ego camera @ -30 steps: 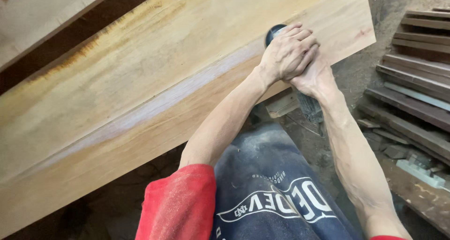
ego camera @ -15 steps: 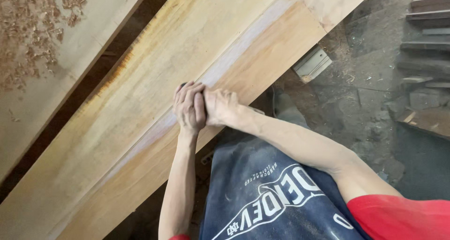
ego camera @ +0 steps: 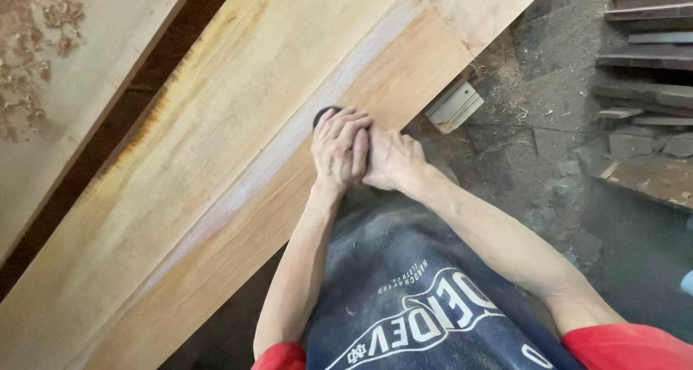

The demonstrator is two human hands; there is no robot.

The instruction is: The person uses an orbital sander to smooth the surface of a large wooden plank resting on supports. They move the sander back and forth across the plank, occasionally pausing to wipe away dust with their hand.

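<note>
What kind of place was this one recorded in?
Most likely a woodworking shop: both hands press a dark tool onto a long pale plank, wood shavings lie nearby, and timber is stacked on the dusty floor.

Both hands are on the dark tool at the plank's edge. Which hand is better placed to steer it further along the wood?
Left, probably. The left hand lies on top of the dark tool over the plank; the right hand sits behind, off the edge.

Both hands hide most of the dark tool [ego camera: 326, 114] (only its rounded tip shows); its kind is unclear.
</note>
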